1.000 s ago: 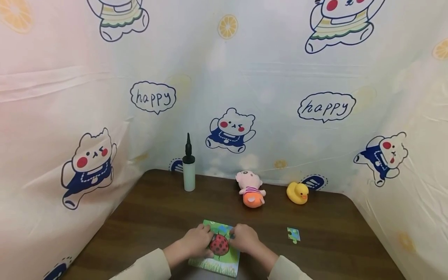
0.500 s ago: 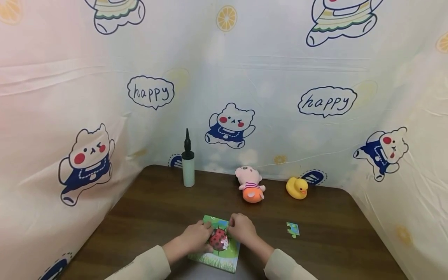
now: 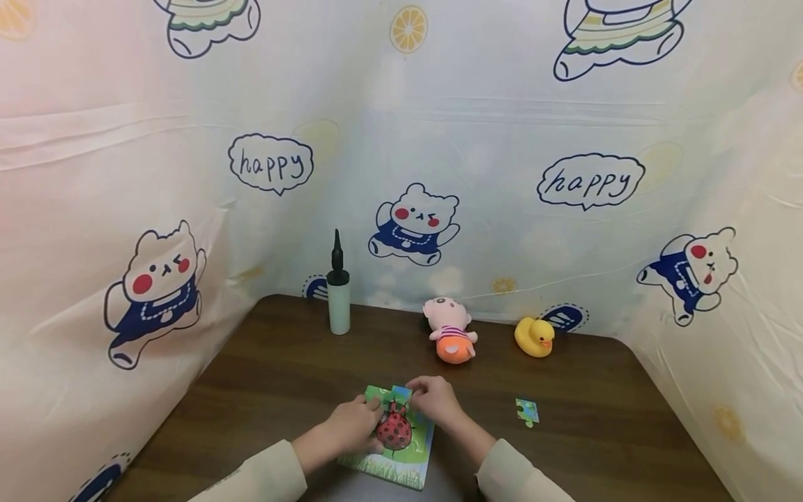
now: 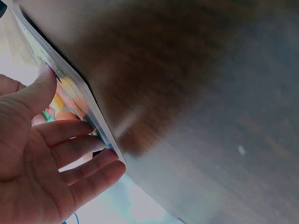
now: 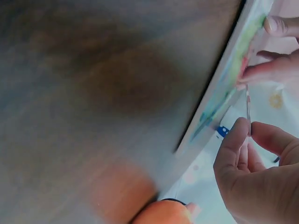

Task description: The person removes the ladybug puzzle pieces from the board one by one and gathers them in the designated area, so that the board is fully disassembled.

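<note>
A ladybug jigsaw puzzle [image 3: 389,470] in a flat board lies on the table in front of me. My left hand [image 3: 353,425] rests on its left side; in the left wrist view the thumb and extended fingers [image 4: 93,182] touch the board's face near its edge. At the puzzle's upper right, my right hand [image 3: 437,401] pinches a puzzle piece [image 3: 402,394] with blue and green on it. Seen edge-on in the right wrist view, the thin piece [image 5: 248,105] stands raised off the board between thumb and forefinger. Fingers of the left hand [image 5: 275,67] appear beyond it.
A loose puzzle piece [image 3: 528,412] lies to the right on the brown table [image 3: 251,397]. Along the back stand a hand pump [image 3: 339,307], a pink plush toy [image 3: 450,331] and a yellow rubber duck [image 3: 534,337]. A printed cloth [image 3: 489,111] hangs behind and at the sides.
My right hand has moved slightly toward the puzzle's top edge with the piece, which now shows upright above the ladybug. A bright glint on the ladybug is gone. The left hand stays put.
</note>
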`<state>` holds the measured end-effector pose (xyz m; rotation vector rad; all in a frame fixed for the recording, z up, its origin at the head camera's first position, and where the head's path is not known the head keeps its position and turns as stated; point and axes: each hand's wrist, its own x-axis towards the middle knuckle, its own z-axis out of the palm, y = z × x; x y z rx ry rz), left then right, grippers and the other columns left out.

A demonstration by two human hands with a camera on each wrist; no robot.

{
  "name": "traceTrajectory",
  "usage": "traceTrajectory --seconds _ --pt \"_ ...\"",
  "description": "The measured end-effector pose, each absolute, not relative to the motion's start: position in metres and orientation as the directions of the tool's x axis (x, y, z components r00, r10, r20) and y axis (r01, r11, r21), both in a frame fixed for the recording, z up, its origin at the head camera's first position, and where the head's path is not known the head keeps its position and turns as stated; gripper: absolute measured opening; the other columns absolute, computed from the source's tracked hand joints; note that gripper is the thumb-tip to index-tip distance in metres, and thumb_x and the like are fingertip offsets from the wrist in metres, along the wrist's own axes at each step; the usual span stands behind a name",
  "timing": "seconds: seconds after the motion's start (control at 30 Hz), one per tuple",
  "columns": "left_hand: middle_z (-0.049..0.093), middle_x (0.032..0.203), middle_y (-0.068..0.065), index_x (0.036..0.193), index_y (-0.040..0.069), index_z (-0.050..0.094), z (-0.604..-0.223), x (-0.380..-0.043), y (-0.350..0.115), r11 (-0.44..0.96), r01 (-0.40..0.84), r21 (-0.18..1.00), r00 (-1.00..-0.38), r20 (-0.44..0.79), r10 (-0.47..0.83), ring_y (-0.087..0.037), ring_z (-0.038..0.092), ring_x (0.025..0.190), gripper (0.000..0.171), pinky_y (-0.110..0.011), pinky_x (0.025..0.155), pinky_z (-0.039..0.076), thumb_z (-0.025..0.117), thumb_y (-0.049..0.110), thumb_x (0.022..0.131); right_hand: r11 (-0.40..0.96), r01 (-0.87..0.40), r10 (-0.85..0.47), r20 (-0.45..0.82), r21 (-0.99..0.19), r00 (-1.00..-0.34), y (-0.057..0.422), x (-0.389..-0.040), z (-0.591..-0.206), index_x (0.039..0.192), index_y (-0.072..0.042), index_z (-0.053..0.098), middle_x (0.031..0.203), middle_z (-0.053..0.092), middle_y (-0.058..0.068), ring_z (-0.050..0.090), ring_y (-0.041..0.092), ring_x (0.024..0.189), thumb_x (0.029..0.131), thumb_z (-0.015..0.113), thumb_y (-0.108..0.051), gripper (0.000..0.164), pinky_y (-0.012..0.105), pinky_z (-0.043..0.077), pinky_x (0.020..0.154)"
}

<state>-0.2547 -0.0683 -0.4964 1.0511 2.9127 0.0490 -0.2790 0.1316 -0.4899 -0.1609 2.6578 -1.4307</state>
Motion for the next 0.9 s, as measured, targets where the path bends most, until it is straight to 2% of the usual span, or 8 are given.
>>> traceTrajectory --seconds 0.3,0.57,0.9 --pt "0.053 0.134 -0.011 0.125 0.007 0.06 -0.495 -0.254 -0.065 0.782 0.624 0.01 -0.779 -0.067 0.623 -0.031 0.053 0.113 0.067 -0.041 0.079 0.052 0.07 0.052 0.078 0.483 -0.006 -0.088 -0.042 -0.876 -0.995 0.164 -0.293 -0.488 0.099 -0.002 0.069 0.073 0.061 0.004 0.056 0.013 0.061 0.087 0.064 -0.007 0.014 0.03 0.05 0.056" --pt "0.052 0.135 -0.012 0.126 0.006 0.06 -0.497 -0.256 -0.064 0.791 0.612 0.028 -0.786 -0.09 0.612 -0.032 0.053 0.114 0.068 -0.042 0.081 0.052 0.07 0.052 0.077 0.58 0.135 -0.012 -0.174 -0.803 -0.985 0.212 -0.301 -0.496 0.099 -0.004 0.069 0.079 0.061 0.005 0.057 0.017 0.064 0.087 0.064 -0.008 0.014 0.03 0.05 0.058" --pt "0.051 0.136 -0.012 0.127 0.006 0.059 -0.495 -0.257 -0.063 0.795 0.606 0.034 -0.789 -0.106 0.605 -0.033 0.051 0.117 0.069 -0.044 0.083 0.051 0.07 0.052 0.077 0.734 0.175 0.07 -0.183 -0.656 -0.981 0.25 -0.305 -0.499 0.094 -0.003 0.071 0.078 0.061 0.004 0.054 0.016 0.063 0.085 0.064 -0.006 0.012 0.029 0.047 0.055"
